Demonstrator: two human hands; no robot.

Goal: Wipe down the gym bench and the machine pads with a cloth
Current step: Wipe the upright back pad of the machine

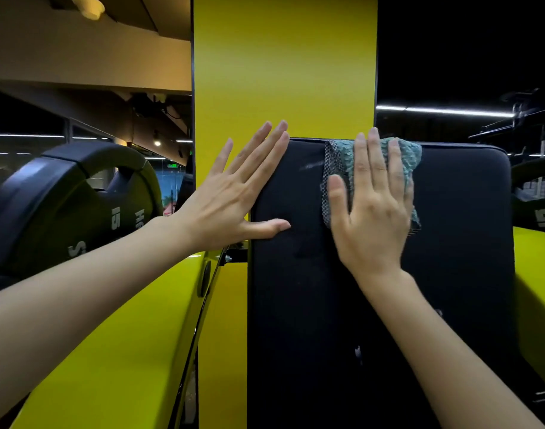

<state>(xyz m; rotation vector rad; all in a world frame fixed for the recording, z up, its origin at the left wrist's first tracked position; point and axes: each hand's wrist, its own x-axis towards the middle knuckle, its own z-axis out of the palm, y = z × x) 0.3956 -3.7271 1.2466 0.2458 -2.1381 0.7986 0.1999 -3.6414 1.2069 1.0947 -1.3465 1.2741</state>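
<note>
My left hand (pixel 234 193) lay flat, fingers straight, against the left edge of the black machine pad (pixel 450 274), thumb on its face, gripping nothing. My right hand (pixel 373 218), fingers straight too, pressed the teal cloth (pixel 410 156) against the pad just under its top edge. I judged the wiping early: the lower pad looked untouched, and no bench was in view.

Dim interior lit by a ceiling lamp (pixel 88 6) and thin strip lights (pixel 444 111); the yellow column (pixel 283 72) was brightest. The right hand (pixel 373 209) and cloth (pixel 411 156) were slightly motion-blurred. Straight lines bowed toward the frame edges.
</note>
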